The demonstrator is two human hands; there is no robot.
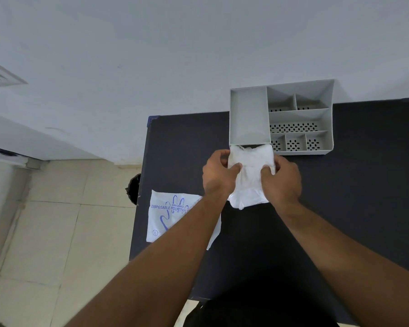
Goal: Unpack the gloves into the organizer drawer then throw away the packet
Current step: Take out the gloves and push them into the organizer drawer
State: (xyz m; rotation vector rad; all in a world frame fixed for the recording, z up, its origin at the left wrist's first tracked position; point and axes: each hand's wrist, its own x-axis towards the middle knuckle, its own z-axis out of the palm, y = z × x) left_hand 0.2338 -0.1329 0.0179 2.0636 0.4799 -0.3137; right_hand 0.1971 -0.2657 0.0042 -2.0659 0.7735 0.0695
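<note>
A stack of thin white plastic gloves (250, 178) is held above the black table, just in front of the grey organizer (248, 114). My left hand (219, 173) grips the stack's left side and my right hand (281, 179) grips its right side. The top edge of the gloves touches or overlaps the organizer's front wall below its large left compartment. The flat white packet (168, 215), printed with blue lettering and a hand outline, lies on the table's left part, partly under my left forearm.
The grey organizer has several small perforated compartments (295, 127) on its right side and stands against the wall. A black bin (134, 188) is on the tiled floor beside the table's left edge. The black table (364, 173) extends to the right.
</note>
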